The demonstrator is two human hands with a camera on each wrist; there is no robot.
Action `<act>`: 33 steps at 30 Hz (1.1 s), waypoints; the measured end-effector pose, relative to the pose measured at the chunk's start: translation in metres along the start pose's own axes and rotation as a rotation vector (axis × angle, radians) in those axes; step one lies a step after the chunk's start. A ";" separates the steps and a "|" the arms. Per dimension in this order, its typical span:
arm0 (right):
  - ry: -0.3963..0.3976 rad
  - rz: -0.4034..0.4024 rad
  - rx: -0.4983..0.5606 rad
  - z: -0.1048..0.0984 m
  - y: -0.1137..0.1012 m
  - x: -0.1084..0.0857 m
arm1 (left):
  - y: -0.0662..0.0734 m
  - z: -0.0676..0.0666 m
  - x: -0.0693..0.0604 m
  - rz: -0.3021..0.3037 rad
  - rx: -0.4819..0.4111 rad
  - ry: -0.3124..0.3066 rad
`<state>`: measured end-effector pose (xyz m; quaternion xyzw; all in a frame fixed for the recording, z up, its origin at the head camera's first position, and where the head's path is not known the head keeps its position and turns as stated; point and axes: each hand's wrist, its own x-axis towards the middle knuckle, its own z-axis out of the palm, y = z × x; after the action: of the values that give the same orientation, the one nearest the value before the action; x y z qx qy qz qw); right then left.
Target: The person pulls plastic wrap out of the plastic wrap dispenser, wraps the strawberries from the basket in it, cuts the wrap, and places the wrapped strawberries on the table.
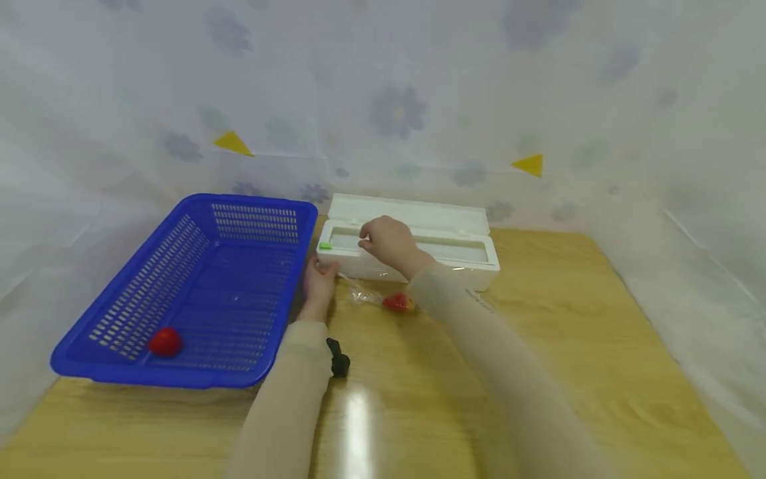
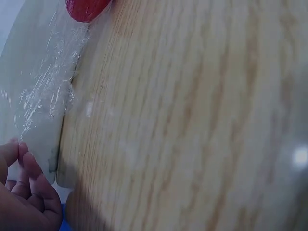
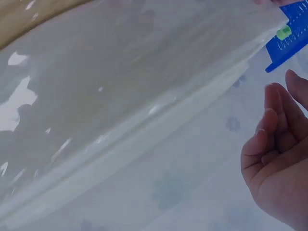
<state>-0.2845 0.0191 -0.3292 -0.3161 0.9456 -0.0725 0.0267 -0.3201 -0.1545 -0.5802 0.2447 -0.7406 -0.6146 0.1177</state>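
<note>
A white cling film dispenser [image 1: 359, 268] stands on the table with its lid [image 1: 413, 213] raised. From its front hangs clear cling film [image 2: 53, 82], lying around a red, rounded item [image 1: 396, 302] on the tabletop. At the dispenser's left end, my left hand [image 1: 320, 286] pinches the edge of the film between thumb and fingertips, plainest in the left wrist view. Over the dispenser's top is my right hand [image 1: 391, 245], its fingers loosely bent and thumb apart, holding nothing. A small green slider [image 1: 325, 246] sits at the dispenser's left front corner.
To the left stands a blue plastic basket [image 1: 239, 299] holding one red, round item [image 1: 165, 342]. A small black object [image 1: 338, 359] is beside the left forearm. Flowered sheeting [image 1: 395, 113] with two yellow triangles hangs behind the wooden table [image 1: 574, 319].
</note>
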 end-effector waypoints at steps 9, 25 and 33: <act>0.107 -0.015 -0.023 0.047 -0.024 0.025 | -0.020 0.024 -0.014 0.146 -0.019 0.028; 0.130 -0.123 -0.046 0.036 -0.022 0.031 | 0.020 -0.006 -0.029 0.080 0.072 0.034; 0.192 -0.133 -0.024 0.037 -0.005 0.022 | 0.042 -0.018 -0.041 0.082 -0.026 0.008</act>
<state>-0.2953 -0.0026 -0.3653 -0.3702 0.9214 -0.0926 -0.0727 -0.2855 -0.1435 -0.5307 0.2151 -0.7413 -0.6180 0.1490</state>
